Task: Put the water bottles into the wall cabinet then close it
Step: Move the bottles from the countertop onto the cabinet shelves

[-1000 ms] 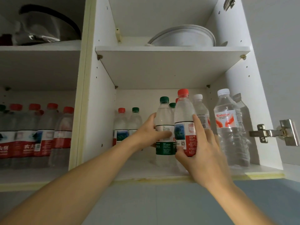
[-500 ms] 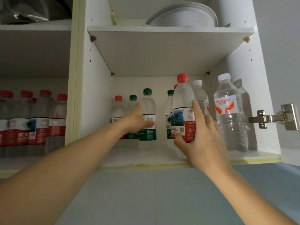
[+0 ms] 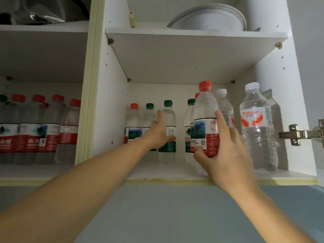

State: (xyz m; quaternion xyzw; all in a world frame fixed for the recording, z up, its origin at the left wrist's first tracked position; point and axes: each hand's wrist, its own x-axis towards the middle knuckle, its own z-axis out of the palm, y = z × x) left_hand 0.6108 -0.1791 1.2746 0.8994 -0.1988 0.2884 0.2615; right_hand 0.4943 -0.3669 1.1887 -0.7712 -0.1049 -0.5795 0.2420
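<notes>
Red-capped water bottle (image 3: 206, 120), upright at front of wall cabinet's lower shelf (image 3: 157, 171), gripped round its label by right hand (image 3: 223, 155). Green-capped bottle (image 3: 168, 132) further back, standing on same shelf, held by left hand (image 3: 158, 133), forefinger raised. White-capped bottle (image 3: 254, 127) standing at right, beside door hinge (image 3: 298, 134). Plates (image 3: 210, 18) on upper shelf.

Both forearms were bare from the lower frame edge up to the wrists, with no sleeve showing. The left hand (image 3: 158, 133) and the right hand (image 3: 226, 155) were uncovered and showed no glove, ring, watch or band. Nails were short where visible. Each forearm was slender and smooth, tapering toward the wrist.
</notes>
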